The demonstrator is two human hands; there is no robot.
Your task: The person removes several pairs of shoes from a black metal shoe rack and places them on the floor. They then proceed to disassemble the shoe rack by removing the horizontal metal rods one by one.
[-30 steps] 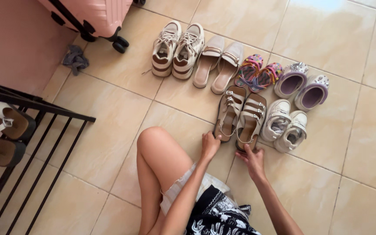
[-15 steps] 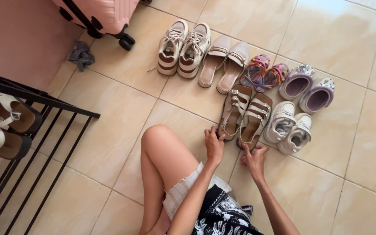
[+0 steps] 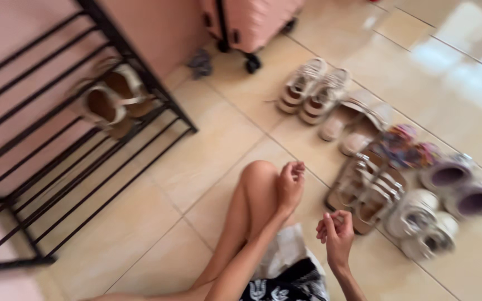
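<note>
I sit on a tiled floor with one bare knee raised. My left hand rests against that knee, fingers loosely curled, holding nothing. Just right of it, my right hand hovers with curled fingers, also holding nothing, close to the heels of a pair of brown strappy sandals. The whole view is motion-blurred.
Pairs of shoes lie in rows: beige sneakers, tan slides, colourful sandals, purple-lined shoes, white sneakers. A black metal shoe rack at left holds beige sandals. A pink suitcase stands behind.
The view has swung left, bringing the shoe rack into view. Both hands have come off the brown sandals; the left now rests on my knee and the right hangs free.
</note>
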